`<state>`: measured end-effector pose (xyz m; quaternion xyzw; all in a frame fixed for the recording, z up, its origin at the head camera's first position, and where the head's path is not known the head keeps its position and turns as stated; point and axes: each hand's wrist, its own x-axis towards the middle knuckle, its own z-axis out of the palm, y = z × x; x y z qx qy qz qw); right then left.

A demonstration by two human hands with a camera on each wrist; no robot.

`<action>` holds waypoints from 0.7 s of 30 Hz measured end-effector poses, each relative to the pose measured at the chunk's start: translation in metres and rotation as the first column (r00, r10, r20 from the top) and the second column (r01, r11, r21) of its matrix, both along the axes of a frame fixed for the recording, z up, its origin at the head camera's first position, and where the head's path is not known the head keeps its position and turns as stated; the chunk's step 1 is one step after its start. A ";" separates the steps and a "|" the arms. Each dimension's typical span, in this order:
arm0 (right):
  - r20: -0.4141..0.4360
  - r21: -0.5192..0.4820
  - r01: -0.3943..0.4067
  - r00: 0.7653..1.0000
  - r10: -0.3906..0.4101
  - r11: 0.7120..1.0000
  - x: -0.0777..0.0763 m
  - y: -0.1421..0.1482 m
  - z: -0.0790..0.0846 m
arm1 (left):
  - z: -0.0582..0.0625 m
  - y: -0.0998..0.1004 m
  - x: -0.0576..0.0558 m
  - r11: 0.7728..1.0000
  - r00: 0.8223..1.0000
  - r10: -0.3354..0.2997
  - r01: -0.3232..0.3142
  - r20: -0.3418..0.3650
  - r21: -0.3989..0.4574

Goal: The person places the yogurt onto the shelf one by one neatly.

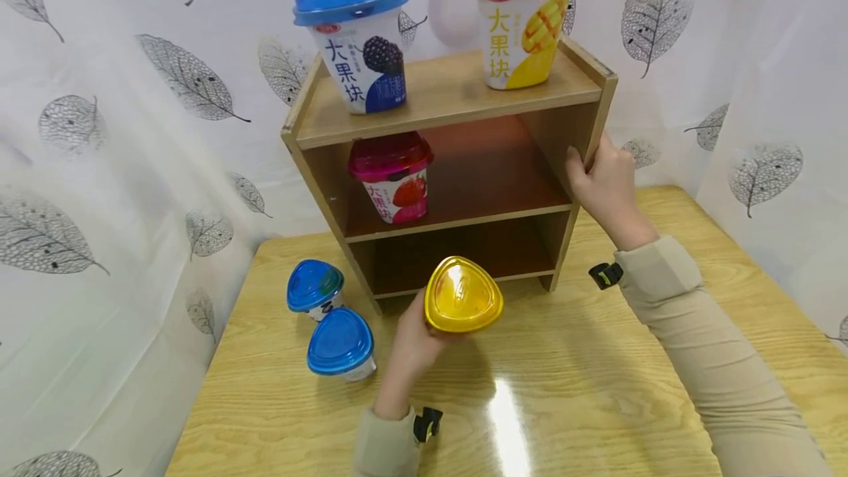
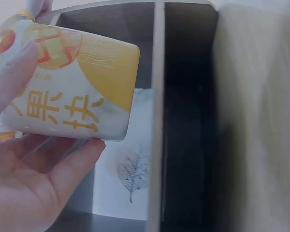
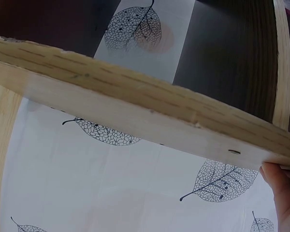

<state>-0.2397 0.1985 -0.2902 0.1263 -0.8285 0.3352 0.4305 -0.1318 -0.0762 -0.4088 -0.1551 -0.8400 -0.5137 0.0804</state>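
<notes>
Nearest is the beige sleeve (image 1: 715,359) at the lower right. The wooden surface (image 1: 583,403) offers open room at the lower centre, up to the bottom edge of the wooden rack (image 1: 457,224). At the centre is a mango cup (image 1: 462,294) (white, with glossy yellow lid), grasped by the left hand (image 1: 419,336) at its left. The right hand (image 1: 604,181) grips the rack's right side.
</notes>
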 end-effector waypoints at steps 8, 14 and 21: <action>-0.006 0.002 0.000 1.000 0.000 1.000 -0.001 0.001 -0.001 | 0.021 0.007 -0.004 0.999 0.998 -0.040 0.040 -0.049 0.002; -0.016 0.003 -0.002 1.000 0.002 1.000 -0.001 0.001 -0.002 | 0.038 0.015 -0.005 0.996 0.997 -0.075 0.077 -0.037 0.053; -0.015 0.005 0.002 1.000 -0.002 1.000 -0.001 0.000 -0.001 | 0.053 0.021 -0.007 0.991 0.992 -0.105 0.111 -0.076 0.071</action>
